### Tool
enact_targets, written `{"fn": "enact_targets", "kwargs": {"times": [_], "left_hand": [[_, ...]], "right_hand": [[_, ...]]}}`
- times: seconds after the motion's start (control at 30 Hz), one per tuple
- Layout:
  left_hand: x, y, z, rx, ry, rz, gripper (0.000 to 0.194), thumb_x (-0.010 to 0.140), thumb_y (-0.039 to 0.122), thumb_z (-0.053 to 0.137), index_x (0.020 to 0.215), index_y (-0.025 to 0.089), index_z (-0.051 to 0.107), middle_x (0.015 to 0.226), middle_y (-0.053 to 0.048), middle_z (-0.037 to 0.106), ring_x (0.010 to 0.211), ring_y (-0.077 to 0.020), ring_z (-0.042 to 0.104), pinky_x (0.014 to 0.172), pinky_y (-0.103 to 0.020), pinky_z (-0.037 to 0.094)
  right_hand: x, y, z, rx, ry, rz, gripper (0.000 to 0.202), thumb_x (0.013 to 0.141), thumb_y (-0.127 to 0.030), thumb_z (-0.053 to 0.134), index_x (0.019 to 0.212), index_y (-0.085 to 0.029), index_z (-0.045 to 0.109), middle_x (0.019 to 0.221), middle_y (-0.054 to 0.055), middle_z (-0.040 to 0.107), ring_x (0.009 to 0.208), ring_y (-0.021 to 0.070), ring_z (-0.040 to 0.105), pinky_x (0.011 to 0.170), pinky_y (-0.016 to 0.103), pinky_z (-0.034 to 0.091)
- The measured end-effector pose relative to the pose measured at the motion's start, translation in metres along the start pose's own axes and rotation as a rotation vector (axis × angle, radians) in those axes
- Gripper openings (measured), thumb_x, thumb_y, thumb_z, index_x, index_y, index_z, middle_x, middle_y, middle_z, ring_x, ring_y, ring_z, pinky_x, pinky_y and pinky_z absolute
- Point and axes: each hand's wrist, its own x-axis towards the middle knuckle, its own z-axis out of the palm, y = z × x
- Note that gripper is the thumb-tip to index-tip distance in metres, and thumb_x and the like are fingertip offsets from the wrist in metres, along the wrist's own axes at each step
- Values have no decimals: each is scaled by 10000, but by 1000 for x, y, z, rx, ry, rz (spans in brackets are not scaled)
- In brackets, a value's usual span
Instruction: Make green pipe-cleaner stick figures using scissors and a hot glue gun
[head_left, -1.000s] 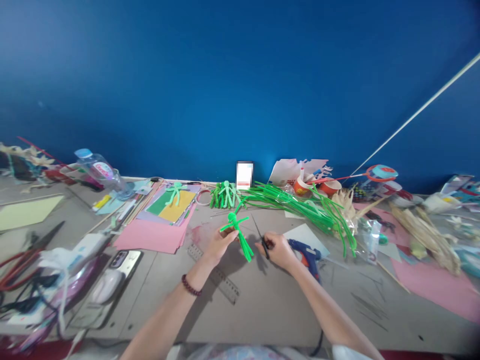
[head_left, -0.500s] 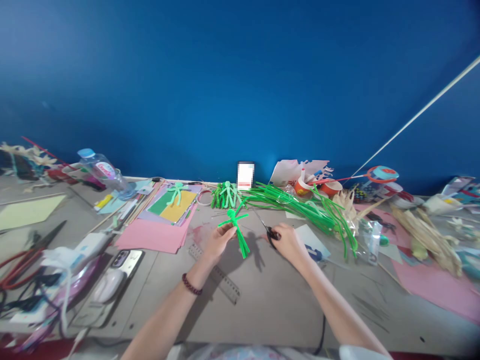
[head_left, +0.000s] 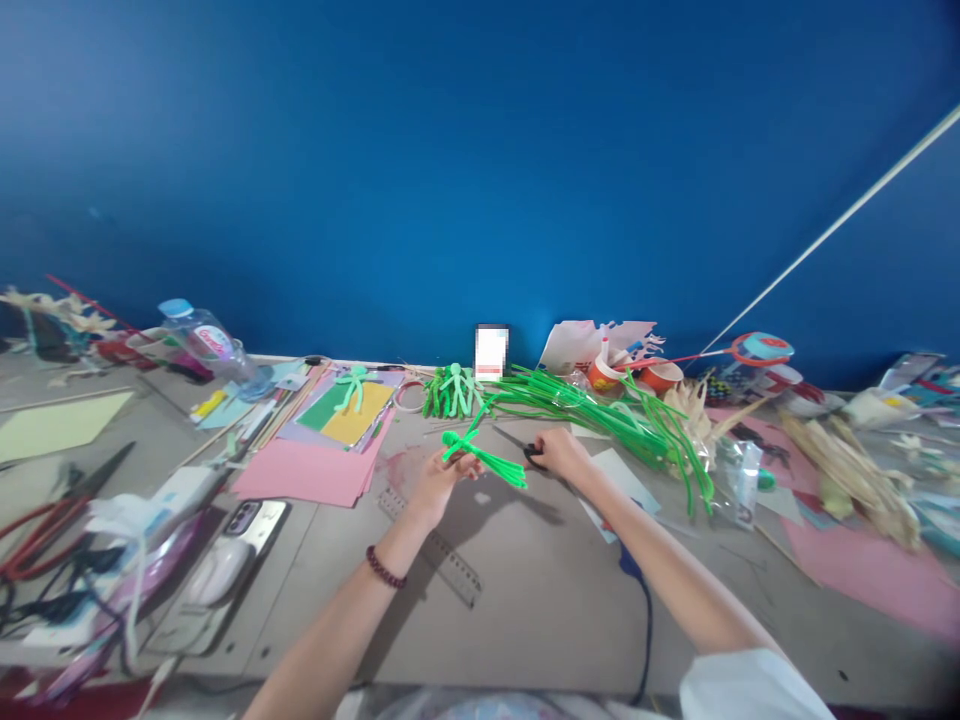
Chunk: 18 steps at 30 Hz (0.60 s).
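While the left hand (head_left: 439, 485), just below the centre of the frame, pinches a bright green stick figure (head_left: 499, 464) between thumb and fingers, the right hand (head_left: 566, 455) grips the black handles of a pair of scissors (head_left: 532, 455) a little to its right. The figure is tilted, its head toward the left and its bunched legs reaching right and downward. The scissors' blades point to the upper left, near the figure but apart from it (whether they are parted is too small to tell). A clear ruler (head_left: 454, 568) lies on the grey desk (head_left: 540, 610) below the left hand. Beyond the hands, at mid-frame, are a cluster of green figures (head_left: 455, 392) and a long bundle of green stems (head_left: 585, 400) stretching right. Pink paper (head_left: 300, 474) lies left of centre; a blue wall (head_left: 480, 170) fills the upper half.
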Motion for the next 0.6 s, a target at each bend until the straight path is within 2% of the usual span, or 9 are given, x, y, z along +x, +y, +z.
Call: {"fn": "enact_targets", "kwargs": {"times": [0.2, 0.3, 0.37, 0.43, 0.5, 0.6], "left_hand": [[0, 0, 0, 106, 103, 28, 255, 581, 341, 772, 667, 139, 644, 589, -8, 645, 550, -109, 567, 578, -237, 452], [2, -5, -5, 158, 123, 45, 240, 598, 338, 756, 685, 140, 653, 603, -10, 643, 553, -111, 562, 591, -244, 452], [2, -6, -6, 192, 111, 58, 227, 622, 346, 737, 678, 144, 648, 594, -6, 628, 555, -112, 554, 593, -249, 449], [2, -5, -5, 216, 95, 71, 219, 632, 352, 727, 665, 153, 642, 572, 6, 607, 546, -110, 537, 586, -252, 443], [1, -3, -3, 231, 75, 76, 217, 631, 355, 727, 654, 159, 639, 554, 17, 593, 536, -106, 520, 579, -251, 438], [-1, 0, 2, 253, 62, 81, 223, 627, 355, 735, 657, 154, 641, 555, 15, 588, 541, -106, 519, 579, -247, 436]], "right_hand": [[5, -2, -2, 67, -45, -48, 195, 590, -288, 711, 702, -157, 621, 595, -16, 571, 539, 115, 488, 475, 209, 255], [-5, -12, -11, 111, -37, -79, 130, 675, -261, 643, 743, -151, 633, 633, 2, 608, 561, 118, 513, 505, 207, 300], [-15, -24, -17, 180, -8, -115, 196, 785, -326, 545, 797, -154, 638, 679, 19, 635, 597, 123, 542, 535, 205, 339], [-27, -38, -23, 431, -3, -186, 324, 840, -414, 473, 804, -142, 645, 688, 39, 648, 602, 134, 558, 543, 213, 371], [-38, -52, -27, 584, -89, -235, 369, 838, -463, 464, 831, -150, 658, 658, 24, 640, 564, 126, 544, 519, 213, 371], [-49, -68, -26, 750, -160, -228, 362, 787, -493, 538, 809, -152, 657, 650, 14, 644, 553, 120, 549, 504, 210, 363]]}}
